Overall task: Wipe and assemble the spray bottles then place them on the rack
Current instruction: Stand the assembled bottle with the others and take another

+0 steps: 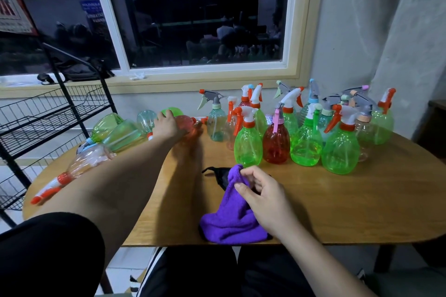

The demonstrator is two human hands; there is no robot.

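The left hand (166, 125) hides much of the red bottle (189, 125) lying beneath it.

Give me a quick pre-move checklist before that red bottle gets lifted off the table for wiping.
1. Left hand on the lying red bottle: ok, though a closed grip cannot be told.
2. Right hand holding the purple cloth: ok.
3. Bottle's trigger head fitted: cannot tell, hand and blur hide the neck.
4. Lift path free: not ok, a green bottle and a clear bottle lie close by.
5. Rack shelves free: ok, no bottles on the visible ones.
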